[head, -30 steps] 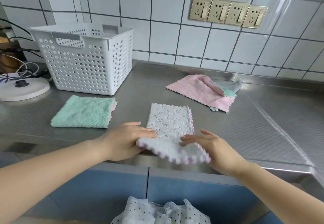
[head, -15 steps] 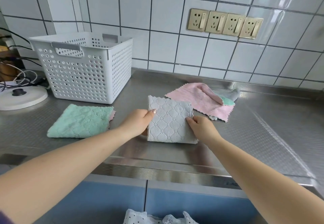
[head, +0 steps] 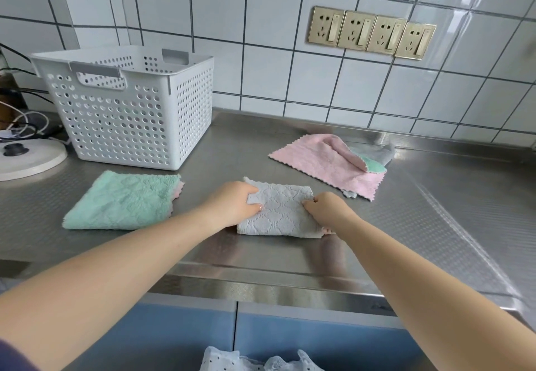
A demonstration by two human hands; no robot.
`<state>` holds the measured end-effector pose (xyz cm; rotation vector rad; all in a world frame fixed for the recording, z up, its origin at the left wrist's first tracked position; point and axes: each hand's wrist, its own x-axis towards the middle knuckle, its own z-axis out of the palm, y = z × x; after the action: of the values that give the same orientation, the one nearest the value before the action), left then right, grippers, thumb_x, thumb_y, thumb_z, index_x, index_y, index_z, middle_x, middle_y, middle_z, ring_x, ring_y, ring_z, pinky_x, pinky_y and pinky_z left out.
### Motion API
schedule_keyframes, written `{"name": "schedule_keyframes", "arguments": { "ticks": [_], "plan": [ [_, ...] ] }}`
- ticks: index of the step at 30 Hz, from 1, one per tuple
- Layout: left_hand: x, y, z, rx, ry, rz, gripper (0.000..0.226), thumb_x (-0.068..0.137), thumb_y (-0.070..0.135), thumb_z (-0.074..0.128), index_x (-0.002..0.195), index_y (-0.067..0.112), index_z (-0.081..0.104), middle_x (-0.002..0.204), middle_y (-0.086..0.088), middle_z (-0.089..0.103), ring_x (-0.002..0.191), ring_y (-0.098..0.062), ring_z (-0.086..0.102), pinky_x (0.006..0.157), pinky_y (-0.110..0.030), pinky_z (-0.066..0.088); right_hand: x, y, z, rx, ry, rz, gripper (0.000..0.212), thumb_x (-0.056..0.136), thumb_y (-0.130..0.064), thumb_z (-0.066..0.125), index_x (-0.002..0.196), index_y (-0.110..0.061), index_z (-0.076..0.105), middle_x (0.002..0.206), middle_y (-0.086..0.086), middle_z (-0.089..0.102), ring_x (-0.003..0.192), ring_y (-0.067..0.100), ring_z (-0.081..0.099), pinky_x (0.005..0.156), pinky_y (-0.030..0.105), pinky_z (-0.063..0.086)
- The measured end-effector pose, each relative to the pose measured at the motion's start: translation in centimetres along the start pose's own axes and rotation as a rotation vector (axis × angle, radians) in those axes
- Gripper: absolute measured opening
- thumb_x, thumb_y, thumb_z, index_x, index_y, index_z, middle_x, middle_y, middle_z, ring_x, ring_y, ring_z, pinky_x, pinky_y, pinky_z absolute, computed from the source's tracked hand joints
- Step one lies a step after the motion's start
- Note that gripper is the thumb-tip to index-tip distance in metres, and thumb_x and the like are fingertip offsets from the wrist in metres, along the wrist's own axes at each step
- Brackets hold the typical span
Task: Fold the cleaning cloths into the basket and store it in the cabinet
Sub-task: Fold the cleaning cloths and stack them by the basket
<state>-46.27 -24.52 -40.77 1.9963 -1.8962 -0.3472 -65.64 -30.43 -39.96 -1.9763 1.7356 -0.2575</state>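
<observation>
Grey quilted folded cloth (head: 280,212), frame centre, lies on the steel table (head: 406,225); my left hand (head: 232,206) and right hand (head: 326,209) pinch its side edges. White perforated plastic basket (head: 130,109) stands upper left.

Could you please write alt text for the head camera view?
Two bare hands, left hand and right hand, press a folded grey cloth on a steel counter. A folded green cloth and white basket sit left; unfolded pink cloth right.

Folded grey cloth (head: 280,211) lies near white basket (head: 127,109).
</observation>
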Motion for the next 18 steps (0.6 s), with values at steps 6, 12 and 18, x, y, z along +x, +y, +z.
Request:
{"name": "schedule_keyframes", "arguments": {
  "ticks": [6, 12, 18],
  "plan": [
    [0.0, -0.1, -1.2, 0.356, 0.159, 0.051, 0.039, 0.092, 0.052, 0.044, 0.125, 0.037, 0.057, 0.123, 0.001, 0.050, 0.119, -0.022, 0.047, 0.096, -0.032, 0.034, -0.2, -0.4, -2.0, -0.025, -0.060, 0.068, 0.035, 0.097, -0.038, 0.038, 0.091, -0.007, 0.053, 0.073, 0.010, 0.058, 0.058, 0.022, 0.061, 0.047, 0.020, 0.045],
    [1.4, 2.7, 0.8, 0.324, 0.035, 0.155, 0.049, 0.097, 0.020, 0.035, 0.145, 0.010, 0.032, 0.156, -0.006, 0.023, 0.145, -0.022, 0.017, 0.117, -0.044, 0.010, 0.5, -3.0, -0.2, -0.327, 0.159, -0.336, 0.042, 0.099, -0.031, 0.034, 0.138, -0.019, 0.041, 0.149, 0.006, 0.033, 0.135, 0.027, 0.033, 0.108, 0.046, 0.029],
    [1.8, 2.0, 3.1, 0.277, -0.091, 0.102, 0.054, 0.099, 0.024, 0.026, 0.150, 0.009, 0.016, 0.159, -0.006, 0.014, 0.146, -0.021, 0.010, 0.119, -0.036, 0.006, 1.1, -2.4, 4.4, -0.300, 0.058, -0.353, 0.046, 0.100, -0.028, 0.020, 0.146, -0.032, 0.025, 0.155, -0.006, 0.024, 0.145, 0.016, 0.014, 0.110, 0.063, 0.006]
  ]
}}
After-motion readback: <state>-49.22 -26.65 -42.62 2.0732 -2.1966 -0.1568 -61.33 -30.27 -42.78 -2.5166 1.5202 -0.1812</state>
